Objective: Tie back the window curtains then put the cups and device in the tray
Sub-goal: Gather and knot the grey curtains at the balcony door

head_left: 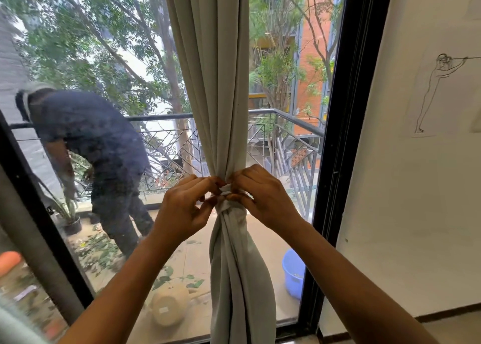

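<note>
At the window, our left hand [182,209] and right hand [261,196] meet at the waist of the grey curtain [216,83], fingertips curled inward and pinching a pale tie-back band [226,189] wrapped round the gathered cloth. Our left fingers [208,182] close on the band from one side and our right fingers [240,178] from the other, the two sets almost touching over it; how the band's ends lie beneath them we cannot tell. Above our fingers the curtain hangs in straight folds; below them it bunches into a twisted column that drops toward the floor. To the right of our right fingers stands the black window frame [346,109], and beyond it a white wall bearing a line drawing of a figure [437,91]. Behind the glass, well left of our left fingers, a person in dark clothes [91,148] bends over on a leaf-strewn balcony, near a potted plant [70,218]. Past our fingertips runs the balcony railing [161,117]. Below and right of our fingers sits a blue bucket [294,273]; below and left of them a beige pot [170,308] lies tipped over.
</note>
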